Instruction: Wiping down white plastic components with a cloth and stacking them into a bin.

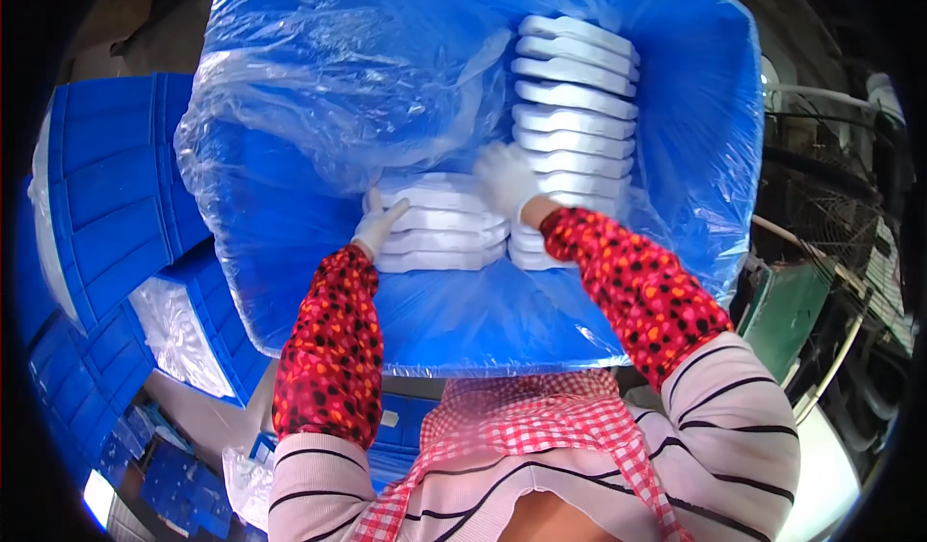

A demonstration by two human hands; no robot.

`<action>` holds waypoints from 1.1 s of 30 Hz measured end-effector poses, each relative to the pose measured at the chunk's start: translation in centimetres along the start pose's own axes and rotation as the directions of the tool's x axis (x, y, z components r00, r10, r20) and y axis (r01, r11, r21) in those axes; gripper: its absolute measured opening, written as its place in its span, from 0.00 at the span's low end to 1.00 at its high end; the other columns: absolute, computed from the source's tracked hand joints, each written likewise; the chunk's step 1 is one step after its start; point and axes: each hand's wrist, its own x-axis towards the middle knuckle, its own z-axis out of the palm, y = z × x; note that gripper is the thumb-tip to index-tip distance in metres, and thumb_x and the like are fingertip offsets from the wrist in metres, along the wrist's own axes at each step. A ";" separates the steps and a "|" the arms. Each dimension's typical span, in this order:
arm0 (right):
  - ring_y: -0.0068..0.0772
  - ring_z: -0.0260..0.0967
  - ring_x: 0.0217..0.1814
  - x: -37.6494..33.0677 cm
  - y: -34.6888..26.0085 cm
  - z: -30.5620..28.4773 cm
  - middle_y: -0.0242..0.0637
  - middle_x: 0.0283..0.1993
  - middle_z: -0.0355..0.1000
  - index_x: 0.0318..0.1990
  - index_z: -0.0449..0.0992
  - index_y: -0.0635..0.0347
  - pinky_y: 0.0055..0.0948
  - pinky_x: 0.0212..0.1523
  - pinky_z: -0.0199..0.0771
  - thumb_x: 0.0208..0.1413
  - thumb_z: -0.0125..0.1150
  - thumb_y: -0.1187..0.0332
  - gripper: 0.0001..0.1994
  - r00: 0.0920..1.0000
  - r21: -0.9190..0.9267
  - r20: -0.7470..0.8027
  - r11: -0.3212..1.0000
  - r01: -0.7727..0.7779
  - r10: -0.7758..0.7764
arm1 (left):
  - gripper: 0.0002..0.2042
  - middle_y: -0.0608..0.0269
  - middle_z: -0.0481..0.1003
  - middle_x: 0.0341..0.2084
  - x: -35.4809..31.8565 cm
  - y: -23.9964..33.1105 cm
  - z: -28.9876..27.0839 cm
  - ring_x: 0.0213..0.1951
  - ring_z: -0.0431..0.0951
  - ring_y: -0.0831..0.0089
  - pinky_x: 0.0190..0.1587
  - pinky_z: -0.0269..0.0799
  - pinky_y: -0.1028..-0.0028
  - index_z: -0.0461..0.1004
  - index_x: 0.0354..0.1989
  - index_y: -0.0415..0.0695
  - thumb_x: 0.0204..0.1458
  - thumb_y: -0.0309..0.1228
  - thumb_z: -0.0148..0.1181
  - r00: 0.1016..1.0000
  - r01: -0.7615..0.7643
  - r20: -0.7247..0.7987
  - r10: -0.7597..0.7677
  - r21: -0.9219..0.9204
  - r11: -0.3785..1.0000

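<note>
Inside a large blue bin (570, 341) lined with clear plastic film stand two rows of white moulded pieces, apparently plastic. The longer row (576, 117) runs along the right side; the shorter row (439, 243) is at the lower middle. My left hand (380, 223), in a white glove, rests against the left end of the shorter row, its thumb and fingers apart. My right hand (505, 177), also gloved, is between the two rows, near the right end of the shorter one. Motion smears its fingers, so their grip is unclear.
Loose clear film (328, 98) bunches over the bin's left and far side. Blue crates (106, 194) are stacked to the left, one with film showing (179, 334). At the right are a green panel (790, 315), pipes and a wire fan guard (835, 233).
</note>
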 end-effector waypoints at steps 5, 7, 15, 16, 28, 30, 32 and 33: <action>0.47 0.63 0.54 -3.8 -5.3 -3.4 0.42 0.51 0.68 0.41 0.74 0.55 0.46 0.55 0.60 0.49 0.53 0.63 0.13 0.996 0.190 -0.082 0.981 0.033 -0.018 | 0.43 0.36 0.45 0.65 -1.6 -9.6 2.2 0.59 0.59 0.39 0.60 0.59 0.60 0.37 0.69 0.49 0.50 0.52 0.53 0.980 0.159 0.082 -0.182 0.232 0.960; 0.48 0.64 0.53 -7.5 -1.6 -5.2 0.43 0.50 0.68 0.42 0.74 0.56 0.45 0.53 0.62 0.50 0.53 0.63 0.13 0.999 0.134 0.024 0.990 -0.044 0.041 | 0.44 0.36 0.47 0.64 0.3 -3.0 3.7 0.58 0.61 0.36 0.59 0.61 0.60 0.38 0.69 0.51 0.49 0.52 0.55 0.982 0.157 0.067 -0.177 0.234 0.959; 0.47 0.69 0.46 -18.2 1.1 -16.3 0.42 0.42 0.73 0.36 0.74 0.58 0.43 0.47 0.69 0.49 0.55 0.65 0.09 0.816 0.159 -0.334 0.881 -0.446 0.473 | 0.31 0.51 0.57 0.62 -3.3 12.4 -7.4 0.59 0.60 0.47 0.58 0.57 0.54 0.62 0.61 0.49 0.48 0.49 0.53 0.962 0.254 -0.064 -0.264 0.559 0.789; 0.47 0.69 0.46 -19.4 0.1 -17.1 0.42 0.42 0.73 0.36 0.74 0.58 0.43 0.47 0.69 0.49 0.55 0.65 0.09 0.795 0.149 -0.361 0.872 -0.467 0.488 | 0.29 0.54 0.57 0.62 -3.1 11.9 -7.3 0.62 0.55 0.48 0.60 0.53 0.54 0.64 0.60 0.49 0.48 0.47 0.52 0.966 0.242 -0.052 -0.255 0.541 0.806; 0.48 0.72 0.40 -41.5 -12.4 -15.4 0.42 0.36 0.75 0.32 0.76 0.57 0.43 0.41 0.72 0.49 0.54 0.65 0.08 0.124 0.492 -0.477 0.381 -0.783 0.870 | 0.29 0.45 0.69 0.53 0.7 19.2 0.0 0.56 0.69 0.52 0.57 0.63 0.62 0.71 0.54 0.42 0.52 0.52 0.46 0.965 -0.254 0.185 0.188 0.457 0.853; 0.49 0.72 0.42 -46.8 -13.0 -9.6 0.43 0.38 0.75 0.34 0.77 0.55 0.44 0.43 0.73 0.50 0.51 0.62 0.11 -0.066 0.543 -0.219 0.066 -0.837 0.973 | 0.24 0.43 0.70 0.51 -3.1 26.8 1.1 0.53 0.70 0.50 0.55 0.65 0.62 0.69 0.53 0.39 0.51 0.42 0.52 0.935 -0.351 0.057 0.351 0.308 0.884; 0.50 0.72 0.44 -51.2 -14.9 -3.4 0.45 0.39 0.76 0.37 0.78 0.55 0.43 0.46 0.72 0.50 0.50 0.60 0.14 -0.221 0.496 -0.021 -0.182 -0.849 0.975 | 0.22 0.46 0.70 0.49 -4.3 30.6 2.8 0.52 0.69 0.49 0.54 0.64 0.61 0.66 0.52 0.36 0.48 0.32 0.54 0.831 -0.458 -0.202 0.518 0.278 0.844; 0.49 0.72 0.46 -53.6 -16.1 -0.2 0.45 0.41 0.75 0.39 0.78 0.53 0.43 0.47 0.72 0.50 0.50 0.60 0.14 -0.330 0.500 0.085 -0.327 -0.802 0.940 | 0.23 0.46 0.68 0.50 -4.5 32.8 4.7 0.53 0.67 0.49 0.55 0.62 0.60 0.65 0.53 0.36 0.48 0.31 0.54 0.728 -0.570 -0.263 0.633 0.281 0.772</action>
